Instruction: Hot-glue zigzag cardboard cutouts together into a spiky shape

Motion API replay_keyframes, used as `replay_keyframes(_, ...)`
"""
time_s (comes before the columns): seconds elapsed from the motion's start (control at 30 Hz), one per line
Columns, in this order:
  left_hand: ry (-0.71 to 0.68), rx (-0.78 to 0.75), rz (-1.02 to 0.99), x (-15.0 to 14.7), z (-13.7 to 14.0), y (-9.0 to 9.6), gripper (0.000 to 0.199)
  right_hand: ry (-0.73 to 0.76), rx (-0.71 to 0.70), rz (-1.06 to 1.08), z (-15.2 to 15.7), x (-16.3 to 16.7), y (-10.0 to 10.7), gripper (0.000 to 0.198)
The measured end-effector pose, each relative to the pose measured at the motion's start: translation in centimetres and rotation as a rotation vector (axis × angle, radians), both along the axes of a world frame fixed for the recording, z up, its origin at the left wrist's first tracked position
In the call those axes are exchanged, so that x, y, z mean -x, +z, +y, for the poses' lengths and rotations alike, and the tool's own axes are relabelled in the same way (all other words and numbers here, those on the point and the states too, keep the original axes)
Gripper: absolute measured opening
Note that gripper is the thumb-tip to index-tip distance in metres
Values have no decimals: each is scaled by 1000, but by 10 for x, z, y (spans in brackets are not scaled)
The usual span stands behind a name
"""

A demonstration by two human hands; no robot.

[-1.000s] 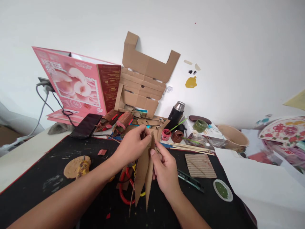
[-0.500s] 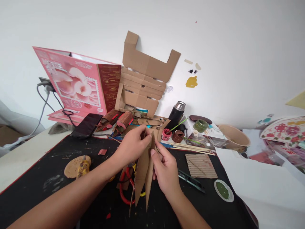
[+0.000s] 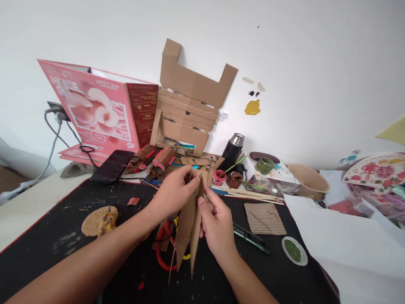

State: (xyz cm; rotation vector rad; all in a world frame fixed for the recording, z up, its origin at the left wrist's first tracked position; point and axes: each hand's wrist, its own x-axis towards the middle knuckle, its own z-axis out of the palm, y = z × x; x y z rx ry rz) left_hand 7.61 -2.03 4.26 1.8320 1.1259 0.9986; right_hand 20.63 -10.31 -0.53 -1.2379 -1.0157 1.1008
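Note:
Upright between my hands is a folded piece of cardboard (image 3: 186, 232), its several panels hanging down with their lower edges spread apart. My left hand (image 3: 177, 185) pinches it near the top from the left side. From the right, the thumb and fingers of my right hand (image 3: 217, 223) grip its right panel. Behind and below the cardboard lie scissors with red and yellow handles (image 3: 163, 257), partly hidden. A dark utility knife (image 3: 252, 240) rests on the black mat (image 3: 133, 270), right of my right hand.
Corrugated cardboard (image 3: 265, 218) and a lid of green paint (image 3: 294, 251) lie on the right. Paint jars (image 3: 234, 180), a black thermos (image 3: 232, 151) and wooden sticks (image 3: 253, 195) stand or lie behind. A phone (image 3: 112, 166), brown model pieces (image 3: 163, 158) and a pink box (image 3: 104, 112) are back left.
The whole view has shifted slightly, so everything appears a little further left. Both hands keep their hold on the folded cardboard, with hardly any movement.

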Motion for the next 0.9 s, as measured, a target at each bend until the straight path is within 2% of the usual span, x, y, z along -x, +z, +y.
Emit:
replay_keyframes(0.53,18,20,-42,0,-1,1,38,12,-10,55,2,-2,-4,75)
replay_keyframes(0.77,58,160,-203,1,2,4,60,19,18,118,6,-2,0,72)
replay_keyframes(0.9,14,300,-309,3,10,2,59,1,28,126,6,-1,2,72)
